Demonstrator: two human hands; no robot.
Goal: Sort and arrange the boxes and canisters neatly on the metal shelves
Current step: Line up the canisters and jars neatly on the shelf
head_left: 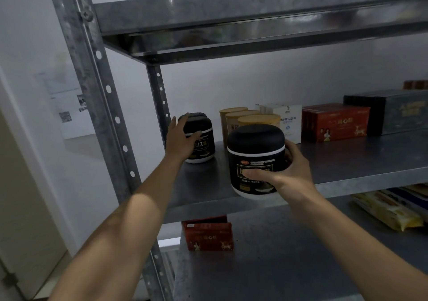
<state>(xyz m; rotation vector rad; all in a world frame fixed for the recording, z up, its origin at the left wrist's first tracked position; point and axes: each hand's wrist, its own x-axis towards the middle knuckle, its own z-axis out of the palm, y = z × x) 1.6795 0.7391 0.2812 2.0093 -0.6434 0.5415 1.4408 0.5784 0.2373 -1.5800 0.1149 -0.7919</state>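
A: Far left?
B: The left hand (pixel 181 139), fingers and thumb clasped round a black canister (pixel 203 146) at the left end of the middle shelf (pixel 347 161).
A: Further right?
B: The right hand (pixel 295 173), fingers clamped on a second canister (pixel 256 152) at the shelf's front edge.

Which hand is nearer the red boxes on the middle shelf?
Right. Right hand grips a black canister left of the red boxes; left hand holds a second canister farther left.

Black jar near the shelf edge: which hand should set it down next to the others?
Probably the right hand: it grips the black jar at the middle shelf's front edge, while the left hand is busy holding a shelved jar further back.
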